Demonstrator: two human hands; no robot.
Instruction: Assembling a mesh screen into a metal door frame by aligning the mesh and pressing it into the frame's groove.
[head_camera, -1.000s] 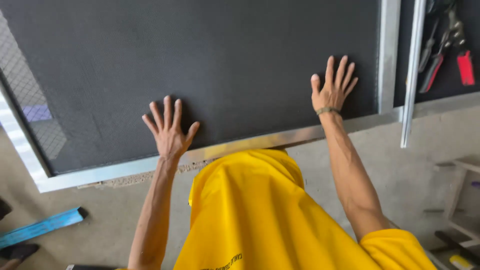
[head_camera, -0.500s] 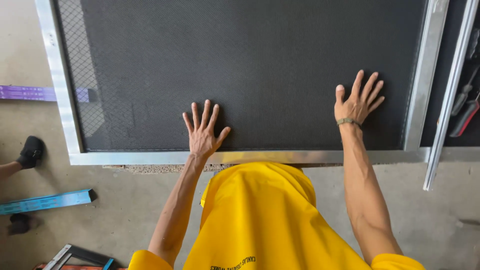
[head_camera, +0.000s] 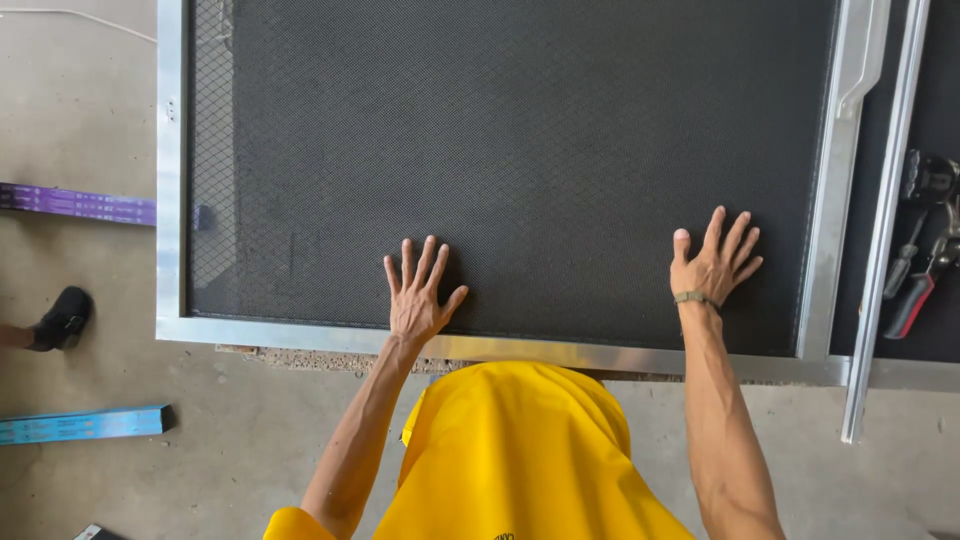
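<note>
I see the large black woven mesh panel (head_camera: 520, 150) lying flat on the concrete floor (head_camera: 90, 490), set inside a silver aluminium frame (head_camera: 300, 335). My left hand (head_camera: 418, 300) presses palm-down on the mesh near the frame's lower rail, fingers spread apart and gripping nothing. My right hand (head_camera: 712, 268) lies flat on the mesh the same way, fingers fanned, a thin band at the wrist, close to the frame's right rail.

A loose silver metal bar (head_camera: 885, 230) runs alongside the frame on the right. Beyond it, red-and-black handled hand tools (head_camera: 915, 280) rest on a dark surface. To the left of the frame lies a flat purple strip (head_camera: 75, 203), and nearer to me a long blue box (head_camera: 80, 424). Another person's black shoe (head_camera: 62, 317) sits at the left edge, between the two. My yellow shirt (head_camera: 510, 460) hides the floor directly below the frame's lower rail.
</note>
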